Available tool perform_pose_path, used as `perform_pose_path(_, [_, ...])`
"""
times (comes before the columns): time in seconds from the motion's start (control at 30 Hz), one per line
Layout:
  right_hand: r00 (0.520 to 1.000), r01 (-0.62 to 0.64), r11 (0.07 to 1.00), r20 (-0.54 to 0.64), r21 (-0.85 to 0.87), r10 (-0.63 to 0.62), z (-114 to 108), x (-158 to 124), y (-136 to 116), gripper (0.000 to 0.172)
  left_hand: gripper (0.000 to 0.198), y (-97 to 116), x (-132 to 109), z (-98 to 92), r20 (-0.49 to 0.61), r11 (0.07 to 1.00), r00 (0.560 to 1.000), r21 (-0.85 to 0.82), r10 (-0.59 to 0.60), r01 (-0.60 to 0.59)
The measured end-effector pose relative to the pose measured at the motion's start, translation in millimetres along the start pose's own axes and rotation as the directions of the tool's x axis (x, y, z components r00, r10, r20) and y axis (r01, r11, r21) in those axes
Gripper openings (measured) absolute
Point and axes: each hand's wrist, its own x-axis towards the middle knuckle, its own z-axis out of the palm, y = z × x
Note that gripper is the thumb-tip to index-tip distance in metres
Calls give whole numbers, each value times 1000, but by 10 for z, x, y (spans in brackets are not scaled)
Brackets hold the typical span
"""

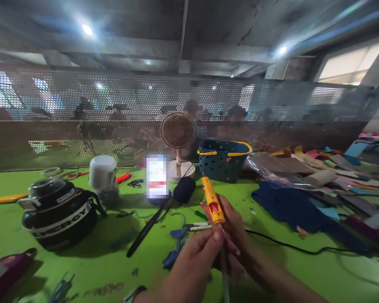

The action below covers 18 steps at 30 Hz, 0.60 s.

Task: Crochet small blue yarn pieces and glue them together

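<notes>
A yellow glue gun (214, 202) is held up near the middle of the view, its tip pointing away toward the basket. My right hand (235, 225) is wrapped round its far side and partly hidden behind it. At the rear end of the gun, my left hand (198, 256) pinches a translucent glue stick (224, 269) between thumb and fingers. The stick hangs down from the gun toward the lower edge of the view.
On the green table (113, 269) are a black jug (61, 219), a white jar (102, 172), a lit phone (157, 176), a fan (178, 131), a blue basket (222, 162), dark blue cloth (287, 206), blue yarn and a black cable (290, 244). Coloured scraps lie right.
</notes>
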Motion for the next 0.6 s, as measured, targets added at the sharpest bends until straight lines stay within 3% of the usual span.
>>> perform_pose_path(0.2, [991,136,990,2,-49,-136,44,-30,124,20,46,-15,-6,-2,-51,999,999,-35,-1,-1])
perform_pose_path(0.4, [983,181,981,-4,-70,-181,22,-47,102,31,43,-25,-16,-16,-58,999,998,-46,-1,-2])
perform_pose_path(0.53, [993,118,993,-6,-2,-118,30,-53,68,34,42,-30,-6,-21,-65,1000,998,-12,11,-12])
perform_pose_path(0.6, [997,71,996,0,59,-71,42,-60,52,30,47,-23,0,-28,-10,1000,1000,22,-6,7])
